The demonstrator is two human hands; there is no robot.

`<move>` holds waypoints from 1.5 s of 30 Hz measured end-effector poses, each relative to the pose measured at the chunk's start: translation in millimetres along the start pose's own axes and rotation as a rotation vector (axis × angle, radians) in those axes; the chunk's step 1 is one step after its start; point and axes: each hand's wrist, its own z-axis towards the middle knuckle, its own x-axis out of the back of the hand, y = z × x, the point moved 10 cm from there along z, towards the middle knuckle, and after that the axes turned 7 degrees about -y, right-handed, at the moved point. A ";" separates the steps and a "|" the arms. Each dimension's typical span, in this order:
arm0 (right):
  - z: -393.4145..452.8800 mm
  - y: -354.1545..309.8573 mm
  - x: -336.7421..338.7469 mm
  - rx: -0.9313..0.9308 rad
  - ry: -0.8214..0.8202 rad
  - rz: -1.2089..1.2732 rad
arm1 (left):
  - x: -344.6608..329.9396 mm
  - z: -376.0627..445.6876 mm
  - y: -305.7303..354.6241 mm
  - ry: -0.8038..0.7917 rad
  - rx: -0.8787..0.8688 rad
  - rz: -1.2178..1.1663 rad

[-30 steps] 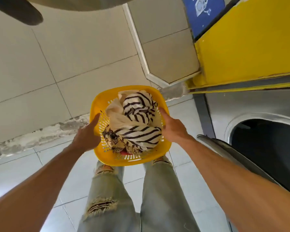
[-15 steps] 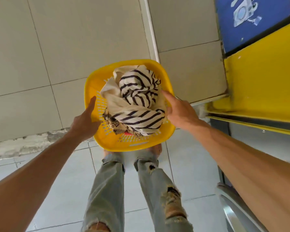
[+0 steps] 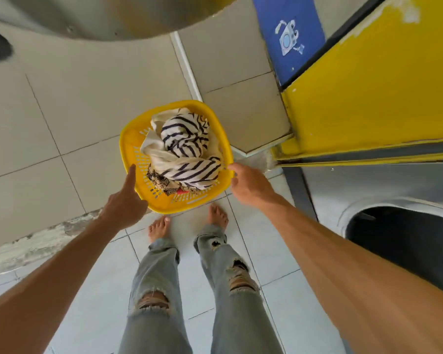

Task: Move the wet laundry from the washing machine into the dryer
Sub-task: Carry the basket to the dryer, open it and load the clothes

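Note:
The yellow plastic laundry basket (image 3: 131, 149) sits low by the tiled wall, just beyond my bare feet. It holds wet laundry: a cream and navy striped garment (image 3: 187, 152) on top and a patterned cloth (image 3: 161, 183) under it. At the basket's near left corner is my left hand (image 3: 124, 203), its thumb straight along the rim. Only the fingertips of my right hand (image 3: 250, 186) touch the right rim, and they are not curled round it. The dark round opening of a machine drum (image 3: 407, 241) is at the right.
A yellow machine panel (image 3: 368, 85) with a blue sticker panel (image 3: 289, 34) stands right of the basket. A curved grey metal part (image 3: 100, 16) hangs overhead at the top left. The beige tiled wall (image 3: 62, 111) is close behind the basket; pale floor tiles (image 3: 87, 290) lie around my legs.
The basket has gone down and away from me, close to the floor by my feet. My thumbs have come off the rim, and the drum opening is back in view.

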 end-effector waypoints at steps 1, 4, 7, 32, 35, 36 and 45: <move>-25.7 -3.9 0.8 0.001 0.009 0.021 | 3.7 -21.4 10.5 -0.015 -0.029 0.008; -108.5 -22.2 15.1 0.013 0.096 0.103 | 15.8 -83.0 43.2 -0.069 -0.135 0.046; -181.6 -31.0 20.5 0.001 0.212 0.238 | 29.5 -134.6 72.3 -0.111 -0.214 0.044; -549.1 121.9 58.5 -0.346 1.019 0.741 | -68.6 -428.3 293.5 -0.248 -0.985 0.553; -587.3 154.5 55.8 -0.375 1.118 0.749 | -123.7 -463.1 320.7 -0.182 -1.090 0.712; -598.8 164.8 52.4 -0.408 1.141 0.722 | -140.0 -475.3 328.6 -0.159 -1.140 0.739; -607.7 213.3 -14.2 -0.657 0.936 0.353 | -255.8 -535.6 336.5 -0.232 -1.249 0.918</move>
